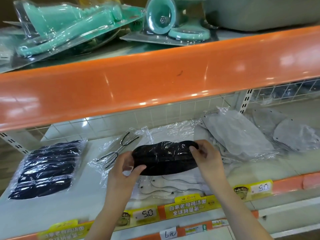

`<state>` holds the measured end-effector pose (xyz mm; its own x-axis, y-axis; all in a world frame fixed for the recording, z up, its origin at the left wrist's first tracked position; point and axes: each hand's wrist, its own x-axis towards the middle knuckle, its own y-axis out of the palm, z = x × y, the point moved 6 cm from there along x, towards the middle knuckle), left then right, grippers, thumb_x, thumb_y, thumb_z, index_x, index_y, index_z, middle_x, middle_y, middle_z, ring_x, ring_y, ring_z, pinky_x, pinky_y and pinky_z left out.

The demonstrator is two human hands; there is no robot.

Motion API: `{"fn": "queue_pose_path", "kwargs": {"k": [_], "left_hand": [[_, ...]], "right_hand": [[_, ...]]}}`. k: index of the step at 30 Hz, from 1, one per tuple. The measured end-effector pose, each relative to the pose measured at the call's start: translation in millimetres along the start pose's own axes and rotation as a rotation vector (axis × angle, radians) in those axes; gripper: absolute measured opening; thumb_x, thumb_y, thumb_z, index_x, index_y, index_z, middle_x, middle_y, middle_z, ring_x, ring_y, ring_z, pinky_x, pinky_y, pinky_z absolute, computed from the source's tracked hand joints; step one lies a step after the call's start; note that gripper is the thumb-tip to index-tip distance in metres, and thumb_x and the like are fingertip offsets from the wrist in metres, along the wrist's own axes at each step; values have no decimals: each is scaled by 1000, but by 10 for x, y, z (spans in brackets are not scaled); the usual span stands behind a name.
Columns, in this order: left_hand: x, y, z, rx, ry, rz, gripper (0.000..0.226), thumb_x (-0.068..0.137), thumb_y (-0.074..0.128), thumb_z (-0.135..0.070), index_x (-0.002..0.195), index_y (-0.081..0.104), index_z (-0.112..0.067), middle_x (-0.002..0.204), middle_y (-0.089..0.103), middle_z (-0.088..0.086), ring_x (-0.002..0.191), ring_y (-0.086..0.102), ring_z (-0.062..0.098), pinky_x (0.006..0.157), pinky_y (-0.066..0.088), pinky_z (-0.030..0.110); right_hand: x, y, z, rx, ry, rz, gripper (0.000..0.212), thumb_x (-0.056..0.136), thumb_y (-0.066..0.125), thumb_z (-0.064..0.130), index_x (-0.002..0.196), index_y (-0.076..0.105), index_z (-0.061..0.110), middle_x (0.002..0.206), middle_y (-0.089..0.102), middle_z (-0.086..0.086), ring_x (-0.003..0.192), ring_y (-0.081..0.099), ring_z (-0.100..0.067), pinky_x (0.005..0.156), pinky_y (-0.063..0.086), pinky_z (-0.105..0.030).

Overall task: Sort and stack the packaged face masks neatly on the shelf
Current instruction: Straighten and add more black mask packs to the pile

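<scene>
A pale shelf (90,201) runs across a shop rack with an orange lip, price tags (145,213) clipped along its front edge, and a white wire grid (155,111) behind it. Above, another shelf with a broad orange front (155,80) carries green plastic goods in clear packs (65,26) and a grey tub (259,13) at its right end.

The tub is cut off by the top of the view, and the far right of the lower shelf blurs into grey shapes I cannot sort out. The tag print is mostly too soft to read beyond "5.0" and a handwritten "6元".

Mid-shelf, near the front edge, the left hand (124,168) and right hand (206,158) pinch the two ends of a black mask pack (164,160), thumb and fingers curled round the glossy, wrinkled wrap. It sits over white mask packs (173,184). The loose clear wrap at its left end shows thin black ear loops (119,149). Toward the left end lies a neat stack of dark mask packs (46,168); toward the right, behind the right hand, grey mask packs (239,134) lie heaped at angles.
</scene>
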<state>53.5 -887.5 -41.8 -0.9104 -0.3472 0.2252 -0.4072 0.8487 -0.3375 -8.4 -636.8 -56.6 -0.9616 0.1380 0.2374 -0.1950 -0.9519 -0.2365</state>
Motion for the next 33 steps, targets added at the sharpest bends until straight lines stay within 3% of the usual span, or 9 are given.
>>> {"fn": "queue_pose_path", "kwargs": {"k": [9, 12, 15, 17, 22, 25, 28, 31, 33], "left_hand": [[95, -105, 44, -126, -103, -39, 25, 89, 61, 1, 74, 64, -19, 55, 61, -10, 50, 52, 1, 54, 43, 12], [115, -193, 86, -162, -142, -60, 25, 88, 62, 0, 76, 65, -21, 57, 64, -12, 53, 55, 0, 55, 45, 12], [137, -295, 208, -228, -230, -91, 23, 89, 61, 0, 82, 66, -21, 64, 67, -8, 54, 57, -2, 51, 45, 11], [142, -373, 298, -286, -291, -114, 23, 90, 60, 1, 87, 67, -21, 76, 67, -4, 63, 59, 4, 53, 45, 13], [163, -523, 388, -372, -375, -103, 25, 92, 55, 4, 92, 68, -17, 77, 69, 0, 68, 60, 16, 62, 49, 24], [173, -589, 395, -374, -392, -50, 21, 92, 55, 4, 98, 67, -13, 84, 65, 10, 71, 56, 21, 59, 48, 23], [225, -688, 418, -188, -310, -27, 23, 91, 57, 4, 102, 66, -13, 80, 67, 2, 63, 59, 6, 55, 49, 15], [312, -826, 429, 280, -35, -45, 31, 87, 65, -3, 114, 59, -18, 112, 63, 6, 100, 58, 16, 84, 44, 22], [317, -889, 357, 554, 242, -76, 27, 89, 64, -21, 115, 60, -17, 113, 61, 5, 109, 49, 22, 91, 35, 29]], "right_hand": [[2, 33, -20, 19, 57, 21, 14, 89, 63, 10, 83, 63, 22, 81, 67, -7, 80, 61, -22, 71, 48, -33], [-31, 104, -78, -24, 57, 15, 16, 88, 64, 7, 82, 61, 21, 78, 67, 2, 76, 61, -10, 68, 47, -29], [-119, 130, 49, -319, -222, -111, 19, 86, 64, 3, 101, 61, 15, 91, 62, 5, 78, 54, -3, 71, 44, -24], [-224, 233, 145, -512, -436, -101, 28, 89, 58, 21, 116, 56, 13, 111, 58, -2, 99, 51, -14, 85, 42, -27], [-499, 729, 92, -644, -610, 265, 54, 85, 50, 54, 128, 48, 21, 128, 53, 3, 117, 44, -13, 96, 40, -31], [-529, 903, 63, -685, -653, 264, 38, 79, 69, 28, 115, 59, 21, 115, 60, 5, 106, 51, -14, 86, 50, -32], [-498, 988, 157, -649, -675, 176, 19, 77, 56, 16, 93, 66, 20, 93, 63, 7, 84, 60, -16, 71, 49, -29], [-471, 1105, 293, -612, -668, 145, 22, 80, 44, 15, 86, 66, 17, 84, 62, 5, 77, 59, -18, 67, 49, -31], [-470, 1216, 376, -601, -653, 143, 23, 79, 44, 14, 86, 65, 17, 84, 61, 3, 78, 57, -18, 68, 44, -25]]}}
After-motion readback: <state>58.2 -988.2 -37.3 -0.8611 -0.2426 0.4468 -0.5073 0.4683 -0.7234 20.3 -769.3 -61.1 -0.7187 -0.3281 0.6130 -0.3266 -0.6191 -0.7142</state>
